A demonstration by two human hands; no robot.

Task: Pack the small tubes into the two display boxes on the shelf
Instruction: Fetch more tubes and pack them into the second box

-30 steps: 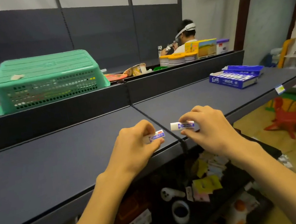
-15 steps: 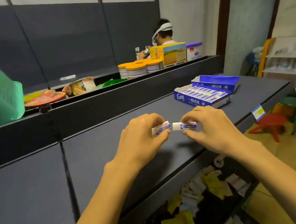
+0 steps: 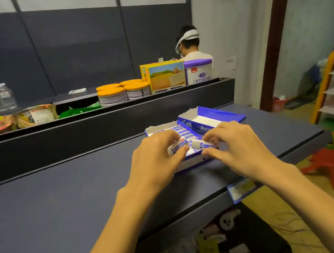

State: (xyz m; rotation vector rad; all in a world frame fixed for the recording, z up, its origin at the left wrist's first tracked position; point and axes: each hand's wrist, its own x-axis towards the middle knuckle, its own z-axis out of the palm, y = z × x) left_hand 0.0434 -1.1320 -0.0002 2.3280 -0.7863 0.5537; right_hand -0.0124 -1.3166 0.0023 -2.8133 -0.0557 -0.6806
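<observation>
1. Left hand (image 3: 156, 160): fingers curled round a small white tube with a blue-and-red label (image 3: 176, 146), pinched at thumb and forefinger, cap end pointing to about 2 o'clock.
2. Right hand (image 3: 236, 148): pinches a second small white tube with a blue label (image 3: 202, 145), white cap facing the left hand's tube; the two tubes are just beside each other, whether touching I cannot tell.
3. Both tubes sit over the near end of the near blue-and-white cardboard display box (image 3: 191, 161), low at its rim; not yet laid in.
4. That box already holds a row of matching tubes (image 3: 184, 133) at 12 o'clock from the hands; a bare white gap shows at the near end, under the held tubes.
5. Second blue cardboard display box (image 3: 210, 119) at 1 o'clock, touching the first; its white inside looks unfilled.
6. Change: half a second back the hands held the tubes over bare dark grey shelf (image 3: 65, 206), boxes well off at 2 o'clock; now the hands are at the box. Judgement: carry done, placing step in hand.
7. Judgement: near box close to full; the second box looks like most of the work left.
</observation>
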